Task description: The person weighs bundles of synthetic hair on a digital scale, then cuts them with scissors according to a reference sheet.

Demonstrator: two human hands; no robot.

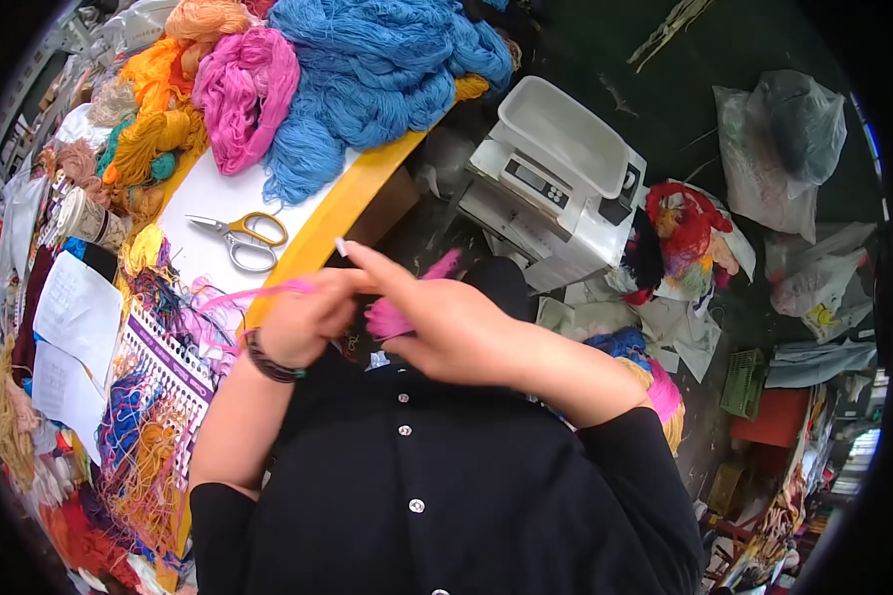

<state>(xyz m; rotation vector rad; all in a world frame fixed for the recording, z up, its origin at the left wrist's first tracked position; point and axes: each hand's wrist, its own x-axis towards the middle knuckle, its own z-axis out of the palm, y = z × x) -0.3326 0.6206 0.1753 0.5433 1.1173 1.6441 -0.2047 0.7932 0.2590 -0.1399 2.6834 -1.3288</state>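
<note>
In front of my chest, my right hand (pixel 456 327) is closed round a small bundle of bright pink yarn (pixel 391 319), its thumb or a finger pointing up to the left. Close against it, my left hand (pixel 313 319) has its fingers curled on a pink strand that trails left toward the table; motion blurs the fingertips. Scissors (pixel 243 236) with one yellow and one grey handle loop lie on white paper (pixel 193 203) just beyond my left hand. A pink skein (pixel 246 99) and a large heap of blue yarn (pixel 367 74) rest farther back.
A digital scale (pixel 541 183) with a white tray stands on a white unit at the right. Yarn color cards (pixel 169 372), tangled threads (pixel 149 466) and printed sheets (pixel 74 307) cover the left. Plastic bags (pixel 779 149) sit at far right. The table has a yellow edge (pixel 352 198).
</note>
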